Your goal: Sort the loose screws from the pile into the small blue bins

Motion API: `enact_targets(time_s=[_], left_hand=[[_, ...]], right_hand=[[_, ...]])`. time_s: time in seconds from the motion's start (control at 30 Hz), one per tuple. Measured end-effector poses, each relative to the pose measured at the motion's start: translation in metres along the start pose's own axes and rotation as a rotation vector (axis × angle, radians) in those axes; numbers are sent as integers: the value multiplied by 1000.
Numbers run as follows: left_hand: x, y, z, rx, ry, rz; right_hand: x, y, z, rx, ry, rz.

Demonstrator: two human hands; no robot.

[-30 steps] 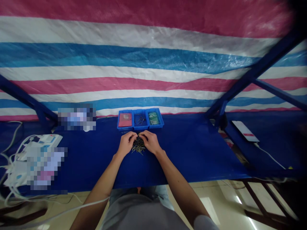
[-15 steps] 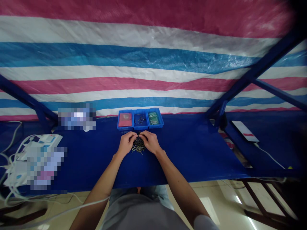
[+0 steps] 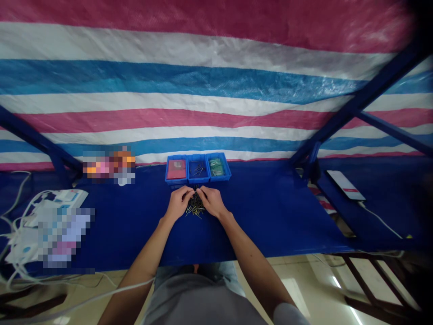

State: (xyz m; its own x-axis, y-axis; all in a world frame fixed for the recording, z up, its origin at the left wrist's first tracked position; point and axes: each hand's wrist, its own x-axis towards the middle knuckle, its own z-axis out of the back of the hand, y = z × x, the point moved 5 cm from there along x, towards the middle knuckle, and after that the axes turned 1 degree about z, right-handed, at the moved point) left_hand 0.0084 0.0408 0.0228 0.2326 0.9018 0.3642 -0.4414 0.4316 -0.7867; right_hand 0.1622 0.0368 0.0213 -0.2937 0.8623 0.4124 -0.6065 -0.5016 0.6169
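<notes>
A pile of thin metal pieces, like screws or nails (image 3: 195, 209), lies on the blue table top (image 3: 267, 212) in front of me. My left hand (image 3: 179, 200) is at the pile's left side, thumb and forefinger pinched together. Opposite it, my right hand (image 3: 212, 198) makes a similar pinch, with its fingertips close to the left ones over the pile's far end. Whatever sits between the fingertips is too small to make out. Just beyond my hands stands a middle blue bin (image 3: 198, 169) with a few of the thin metal pieces inside.
Beside the middle bin are a left bin (image 3: 176, 181) holding a red packet and a right bin (image 3: 218, 167) with green-tinted packets. Power strips and white cables (image 3: 72, 197) crowd the left. A phone (image 3: 345, 185) lies at the right. Striped sheeting (image 3: 209, 119) hangs behind.
My right fingertips have shifted very slightly over the pile. Both arms and the bins stay where they were.
</notes>
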Motion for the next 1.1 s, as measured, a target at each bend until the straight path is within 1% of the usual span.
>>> enact_targets(time_s=[0.17,0.37,0.57,0.73,0.9,1.1], left_hand=[[-1,1,-1,-5,-1,8],[-2,2,3,11,-10,74],[-3,6,3,47,-20,90],[-4,7,2,43,-17,89],[-3,6,2,47,-15,88],[-3,6,3,38,-14,92]], right_hand=[[0,-2,0,-15,9,-29],[-1,-1,5,131,-38,-36],[-1,-3,1,219,-75,12],[0,-3,0,213,-61,16],[0,0,1,178,-27,10],[-1,0,2,119,-19,8]])
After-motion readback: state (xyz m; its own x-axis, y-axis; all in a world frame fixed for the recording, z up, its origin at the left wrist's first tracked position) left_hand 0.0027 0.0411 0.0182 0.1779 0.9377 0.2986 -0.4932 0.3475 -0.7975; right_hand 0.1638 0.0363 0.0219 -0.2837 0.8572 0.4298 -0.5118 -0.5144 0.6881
